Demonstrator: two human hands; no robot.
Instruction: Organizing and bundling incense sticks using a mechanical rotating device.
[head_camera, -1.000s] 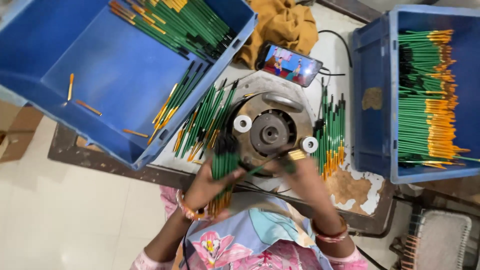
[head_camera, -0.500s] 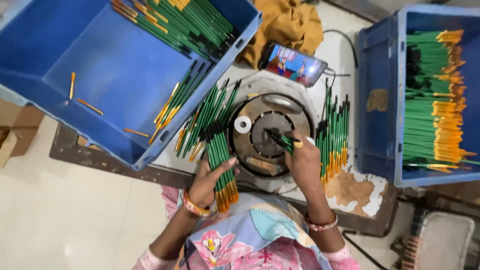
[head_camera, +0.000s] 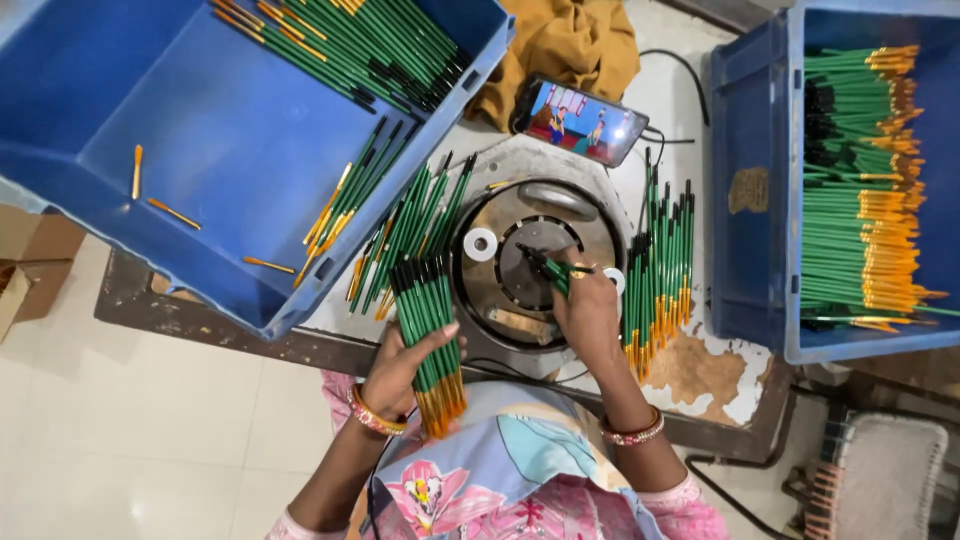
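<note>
Left fingers (head_camera: 405, 350) clamped on brush bundle (head_camera: 428, 335), right fingers (head_camera: 580, 300) pinching 1 brush (head_camera: 548, 270) over round machine (head_camera: 530, 265)

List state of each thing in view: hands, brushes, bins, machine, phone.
Left hand: gripping a bundle of brushes, tips up.
Right hand: holding one brush against the round machine.
Left bin: tilted, partly filled at the far end.
Right bin: level, brushes stacked in rows.
Loose brushes: lying right of the machine.
Phone: screen on, cable attached.
</note>
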